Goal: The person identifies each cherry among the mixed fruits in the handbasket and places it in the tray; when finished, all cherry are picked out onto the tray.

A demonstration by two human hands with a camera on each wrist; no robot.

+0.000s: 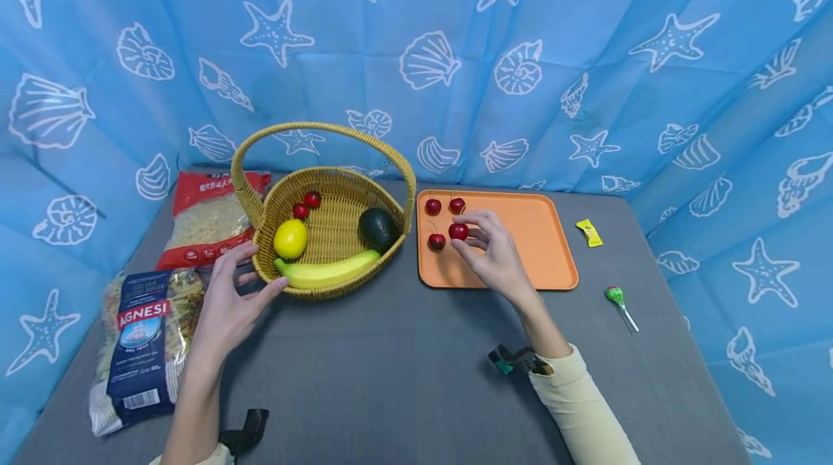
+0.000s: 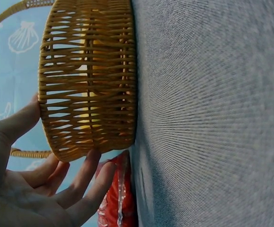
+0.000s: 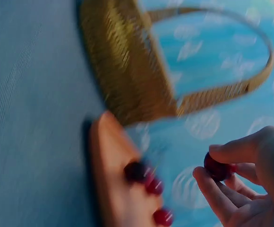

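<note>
My right hand (image 1: 496, 255) pinches a dark red cherry (image 1: 458, 231) between thumb and fingertips, above the orange tray (image 1: 534, 233). In the right wrist view that cherry (image 3: 217, 166) is held well up from the tray. Three more cherries, one of them this cherry (image 1: 437, 241), lie at the tray's left side. My left hand (image 1: 228, 302) holds the left end of the wicker basket (image 1: 364, 290), thumb at its rim and fingers along its outer side. Inside the basket are two small red cherries (image 1: 306, 205), a yellow lemon (image 1: 290, 239), a banana (image 1: 328, 271) and a dark avocado (image 1: 378, 229).
A red pasta bag (image 1: 208, 219) and a blue Agnesi pasta bag (image 1: 139, 342) lie left of the basket. Right of the tray are a yellow wrapped candy (image 1: 589, 233) and a green lollipop (image 1: 614, 296). The basket's tall handle (image 1: 319, 127) arches up before the blue curtain (image 1: 390, 16).
</note>
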